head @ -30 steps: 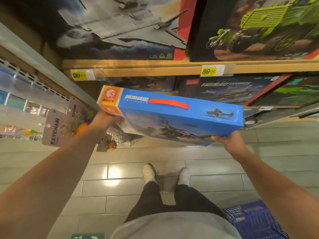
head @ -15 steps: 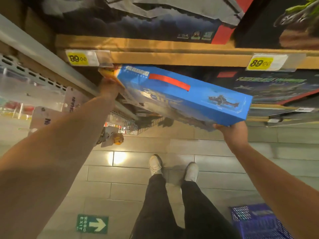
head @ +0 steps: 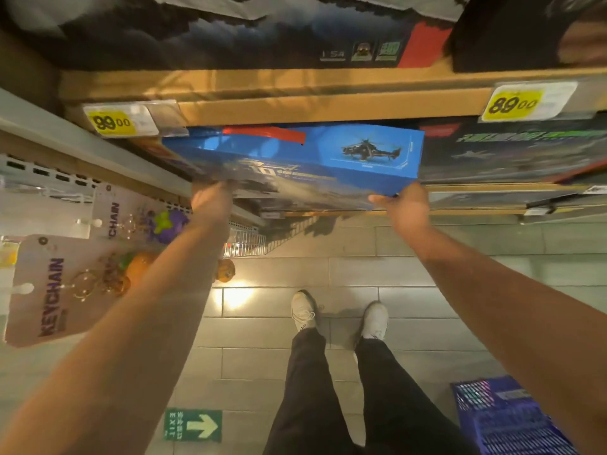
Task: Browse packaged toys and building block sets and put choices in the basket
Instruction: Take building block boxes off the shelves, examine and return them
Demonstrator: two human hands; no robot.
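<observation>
A blue building block box [head: 295,159] with a helicopter picture and a red strip sits partly inside the lower shelf, under the wooden shelf edge [head: 295,103]. My left hand [head: 210,200] touches its lower left edge; its fingers are blurred. My right hand [head: 405,205] grips the box's lower right corner. A blue plastic basket [head: 505,418] stands on the floor at the bottom right, beside my right foot.
Large boxed sets fill the upper shelf [head: 230,34] and a dark box [head: 512,149] lies right of the blue one. Yellow price tags [head: 113,121] mark the shelf edge. Keychain cards [head: 62,287] hang at the left. A green exit sign [head: 193,425] is on the tiled floor.
The blue box has gone from held out over the floor into the lower shelf, levelled out. My left hand slid from its far left end to its lower edge.
</observation>
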